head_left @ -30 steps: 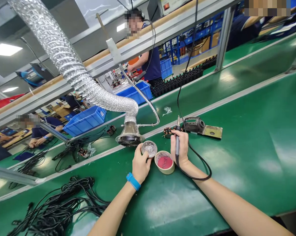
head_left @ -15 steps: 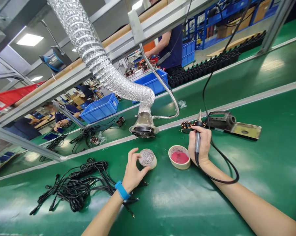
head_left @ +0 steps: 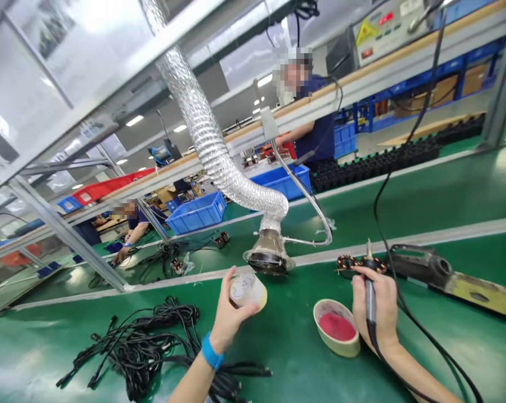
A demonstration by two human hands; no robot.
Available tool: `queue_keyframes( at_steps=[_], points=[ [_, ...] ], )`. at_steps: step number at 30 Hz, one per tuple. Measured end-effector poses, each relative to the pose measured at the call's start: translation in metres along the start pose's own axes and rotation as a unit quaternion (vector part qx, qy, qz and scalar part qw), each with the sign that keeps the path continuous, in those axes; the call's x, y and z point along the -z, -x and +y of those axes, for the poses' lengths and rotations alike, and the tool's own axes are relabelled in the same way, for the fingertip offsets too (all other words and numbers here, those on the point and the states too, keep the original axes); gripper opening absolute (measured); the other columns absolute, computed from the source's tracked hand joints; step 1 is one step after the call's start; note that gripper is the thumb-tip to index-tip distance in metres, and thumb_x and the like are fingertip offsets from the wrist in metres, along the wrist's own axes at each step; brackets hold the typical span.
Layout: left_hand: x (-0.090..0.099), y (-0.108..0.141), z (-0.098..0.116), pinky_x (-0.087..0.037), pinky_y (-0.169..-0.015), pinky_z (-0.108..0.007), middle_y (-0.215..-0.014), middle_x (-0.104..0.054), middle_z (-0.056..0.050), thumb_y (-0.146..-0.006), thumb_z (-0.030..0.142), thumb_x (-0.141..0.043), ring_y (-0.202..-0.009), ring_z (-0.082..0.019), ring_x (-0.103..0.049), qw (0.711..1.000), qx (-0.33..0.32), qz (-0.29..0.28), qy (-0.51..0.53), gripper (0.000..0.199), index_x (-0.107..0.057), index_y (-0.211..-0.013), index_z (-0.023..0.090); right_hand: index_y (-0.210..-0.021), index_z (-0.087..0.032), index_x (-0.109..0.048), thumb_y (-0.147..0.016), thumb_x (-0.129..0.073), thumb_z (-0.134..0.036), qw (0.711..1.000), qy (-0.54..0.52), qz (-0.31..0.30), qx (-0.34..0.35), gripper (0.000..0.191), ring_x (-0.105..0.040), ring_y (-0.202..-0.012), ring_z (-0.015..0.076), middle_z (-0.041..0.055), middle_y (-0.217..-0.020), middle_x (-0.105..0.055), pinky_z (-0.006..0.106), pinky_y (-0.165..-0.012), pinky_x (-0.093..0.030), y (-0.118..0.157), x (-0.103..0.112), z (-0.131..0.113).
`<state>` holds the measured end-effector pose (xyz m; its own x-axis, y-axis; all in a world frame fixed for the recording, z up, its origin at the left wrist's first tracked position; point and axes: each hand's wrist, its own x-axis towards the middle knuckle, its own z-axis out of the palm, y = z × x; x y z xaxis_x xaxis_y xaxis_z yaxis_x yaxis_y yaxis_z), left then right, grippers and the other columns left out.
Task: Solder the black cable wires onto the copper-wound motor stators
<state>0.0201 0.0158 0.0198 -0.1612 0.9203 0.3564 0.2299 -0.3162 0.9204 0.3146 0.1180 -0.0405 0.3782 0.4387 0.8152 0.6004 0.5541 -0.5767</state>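
Note:
My left hand, with a blue band at the wrist, grips a small pale round container between thumb and fingers. Its near side is tilted up toward me. In my right hand is a soldering iron, held like a pen with its metal tip pointing up and away. Just beyond the right fingers lie copper-wound motor parts. Between the hands stands a cream oval tub with red material inside.
Black cables lie in a heap at the left. A fume hood hangs from a silver duct at the centre. An iron stand lies at the right. Blue bins and two people are beyond the frame.
My left hand has closed round the pale container and tilted it. The view has shifted upward, so more of the background shows. My right hand still holds the iron.

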Motion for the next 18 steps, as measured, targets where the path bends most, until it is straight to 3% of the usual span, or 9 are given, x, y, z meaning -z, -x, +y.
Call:
queue_keyframes(
  at_steps=[4,9,13,15,18],
  points=[
    [0.038,-0.059,0.069,-0.055,-0.096,-0.038,-0.141,-0.053,-0.013,-0.085,0.044,-0.065,-0.123,-0.028,-0.059,0.979,-0.131,0.154,-0.026,0.072,-0.031,-0.146,0.027,-0.11,-0.032,-0.057,-0.088,-0.05,-0.033,1.0,-0.006,-0.007,0.002,0.022,-0.062,-0.088,0.0331,0.0098,-0.095,-0.063,0.053,-0.081,-0.054,0.0,-0.002,-0.001],
    [0.083,-0.181,0.176,-0.048,-0.102,-0.032,-0.14,-0.051,-0.016,-0.083,0.044,-0.067,-0.126,-0.024,-0.055,0.885,-0.28,0.358,-0.098,0.067,-0.038,-0.138,0.017,-0.111,-0.037,-0.055,-0.087,-0.05,-0.034,1.0,-0.011,-0.005,0.009,0.024,-0.064,-0.088,0.0347,0.0093,-0.095,-0.064,0.055,-0.078,-0.056,-0.001,-0.002,-0.003],
    [0.092,-0.266,0.239,-0.043,-0.106,-0.032,-0.141,-0.05,-0.018,-0.083,0.036,-0.069,-0.125,-0.021,-0.054,0.835,-0.293,0.421,-0.199,0.071,-0.032,-0.14,0.015,-0.11,-0.038,-0.056,-0.086,-0.05,-0.035,1.0,-0.013,0.0,0.014,0.025,-0.065,-0.086,0.0354,0.009,-0.094,-0.065,0.057,-0.077,-0.057,-0.002,-0.003,0.0],
    [0.089,-0.291,0.253,-0.038,-0.11,-0.036,-0.144,-0.047,-0.02,-0.082,0.037,-0.071,-0.13,-0.025,-0.05,0.83,-0.27,0.412,-0.262,0.078,-0.029,-0.143,0.013,-0.11,-0.038,-0.056,-0.086,-0.051,-0.035,1.0,-0.013,0.001,0.027,0.025,-0.066,-0.086,0.0352,0.0089,-0.094,-0.065,0.056,-0.076,-0.058,-0.002,-0.003,0.001],
    [0.082,-0.31,0.253,-0.032,-0.112,-0.05,-0.145,-0.044,-0.025,-0.084,0.043,-0.068,-0.136,-0.035,-0.042,0.831,-0.19,0.387,-0.351,0.081,-0.031,-0.147,0.01,-0.109,-0.038,-0.056,-0.086,-0.05,-0.035,0.999,-0.006,0.008,0.036,0.023,-0.066,-0.084,0.0346,0.0086,-0.093,-0.065,0.055,-0.073,-0.059,-0.004,-0.002,0.002]
  ],
)
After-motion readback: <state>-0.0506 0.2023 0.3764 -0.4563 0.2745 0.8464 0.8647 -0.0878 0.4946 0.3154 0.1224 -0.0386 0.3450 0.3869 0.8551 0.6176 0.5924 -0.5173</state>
